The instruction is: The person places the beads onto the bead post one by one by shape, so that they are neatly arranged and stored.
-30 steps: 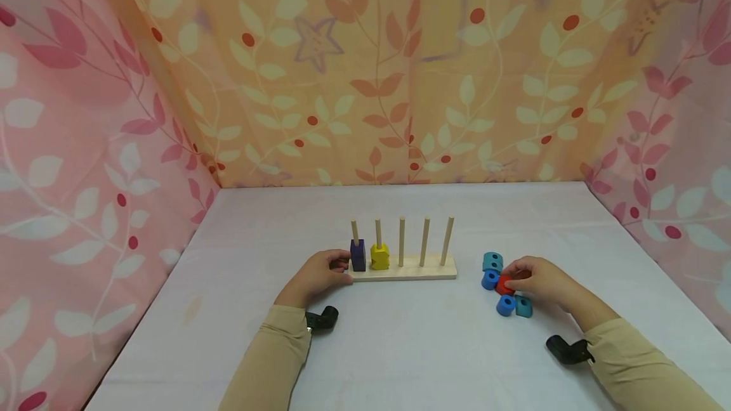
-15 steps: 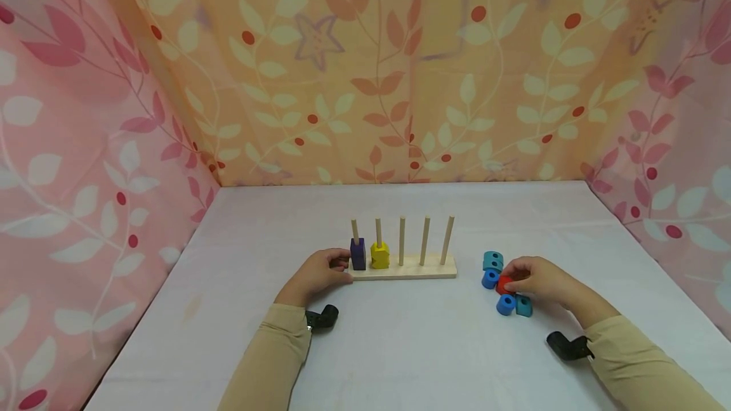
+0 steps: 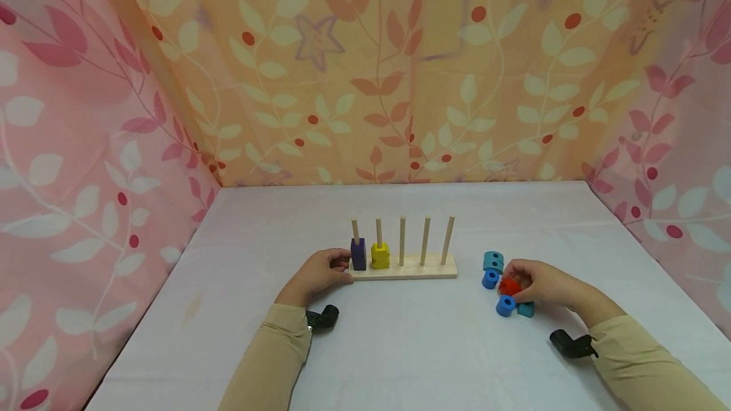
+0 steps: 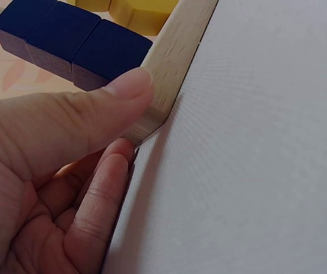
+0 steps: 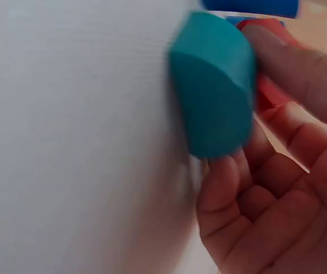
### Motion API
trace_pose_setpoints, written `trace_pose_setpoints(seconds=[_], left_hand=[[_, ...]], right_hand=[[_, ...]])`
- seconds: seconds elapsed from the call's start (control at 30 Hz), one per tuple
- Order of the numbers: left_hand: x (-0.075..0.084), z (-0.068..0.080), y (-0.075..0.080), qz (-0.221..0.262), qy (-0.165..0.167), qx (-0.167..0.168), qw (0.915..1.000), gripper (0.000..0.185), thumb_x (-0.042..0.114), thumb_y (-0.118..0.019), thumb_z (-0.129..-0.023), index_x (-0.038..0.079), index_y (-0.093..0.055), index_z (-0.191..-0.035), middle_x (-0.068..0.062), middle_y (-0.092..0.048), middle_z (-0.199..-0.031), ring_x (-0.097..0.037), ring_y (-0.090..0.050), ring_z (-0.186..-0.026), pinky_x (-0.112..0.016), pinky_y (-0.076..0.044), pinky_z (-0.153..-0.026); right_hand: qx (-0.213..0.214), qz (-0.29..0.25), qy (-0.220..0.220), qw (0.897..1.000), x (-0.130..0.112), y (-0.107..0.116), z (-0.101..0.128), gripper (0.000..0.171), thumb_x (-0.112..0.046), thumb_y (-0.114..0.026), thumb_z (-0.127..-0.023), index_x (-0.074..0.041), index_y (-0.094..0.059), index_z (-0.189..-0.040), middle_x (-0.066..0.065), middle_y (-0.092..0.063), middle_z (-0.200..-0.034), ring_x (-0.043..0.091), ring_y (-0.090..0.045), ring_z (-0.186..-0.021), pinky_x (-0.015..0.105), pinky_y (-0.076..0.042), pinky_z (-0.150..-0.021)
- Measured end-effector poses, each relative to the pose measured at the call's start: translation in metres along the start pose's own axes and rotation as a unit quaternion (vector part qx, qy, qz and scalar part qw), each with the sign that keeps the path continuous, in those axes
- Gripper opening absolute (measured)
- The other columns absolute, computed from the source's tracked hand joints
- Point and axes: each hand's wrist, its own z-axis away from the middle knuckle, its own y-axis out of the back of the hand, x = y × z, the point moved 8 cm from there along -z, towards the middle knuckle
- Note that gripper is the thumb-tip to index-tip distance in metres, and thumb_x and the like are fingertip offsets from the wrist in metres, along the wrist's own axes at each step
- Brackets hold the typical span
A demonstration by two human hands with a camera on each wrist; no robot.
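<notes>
A wooden peg board [image 3: 422, 269] with several upright pegs stands mid-table. A dark blue block [image 3: 358, 255] sits on its leftmost peg and a yellow block [image 3: 379, 256] on the second. My left hand [image 3: 317, 275] grips the board's left end [image 4: 172, 68], thumb on its top edge. My right hand [image 3: 537, 283] pinches a red block [image 3: 509, 287] in a cluster of blue rings [image 3: 505, 305] and teal blocks [image 3: 492, 261]. In the right wrist view a teal block [image 5: 215, 85] lies against my fingers [image 5: 300, 68].
The white table [image 3: 400, 347] is walled on three sides by leaf-patterned curtains [image 3: 365, 68]. Black wrist camera mounts [image 3: 322, 318] sit by each sleeve. Three pegs on the board's right carry nothing.
My right hand has shifted slightly toward me with the red block, which now sits a little lower in the cluster. The left hand and the board have not moved.
</notes>
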Motion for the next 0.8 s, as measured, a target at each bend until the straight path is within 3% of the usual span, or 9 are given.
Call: trace_pose_setpoints(seconds=[0.23,0.53,0.8], left_hand=[[0.0,0.0,0.0,0.0,0.0,0.0,1.0,0.053,0.018,-0.079,-0.071,0.014,-0.059,-0.119,0.002,-0.062,-0.103,-0.013,-0.056,-0.094,-0.035,-0.044,-0.089],[0.001,-0.001,0.001,0.001,-0.008,-0.002,1.0,0.053,0.018,-0.079,-0.07,0.014,-0.06,-0.118,0.002,-0.062,-0.102,-0.013,-0.056,-0.094,-0.035,-0.044,-0.089],[0.001,-0.001,0.001,0.004,-0.008,-0.002,1.0,0.053,0.018,-0.08,-0.069,0.013,-0.06,-0.119,0.002,-0.062,-0.103,-0.013,-0.056,-0.094,-0.035,-0.044,-0.089]], right_hand=[[0.003,0.014,0.002,1.0,-0.001,0.001,0.002,0.028,-0.022,-0.075,-0.075,-0.012,-0.059,-0.096,0.003,-0.058,-0.092,0.022,-0.049,-0.088,0.035,-0.046,-0.074],[0.034,-0.003,0.017,0.999,-0.019,0.019,0.003,0.027,-0.021,-0.071,-0.079,-0.011,-0.057,-0.099,0.004,-0.06,-0.093,0.022,-0.051,-0.091,0.037,-0.047,-0.077],[0.069,-0.007,0.046,0.997,-0.053,0.041,0.005,0.031,-0.025,-0.068,-0.083,-0.009,-0.056,-0.106,0.007,-0.062,-0.098,0.022,-0.055,-0.092,0.04,-0.05,-0.079]])
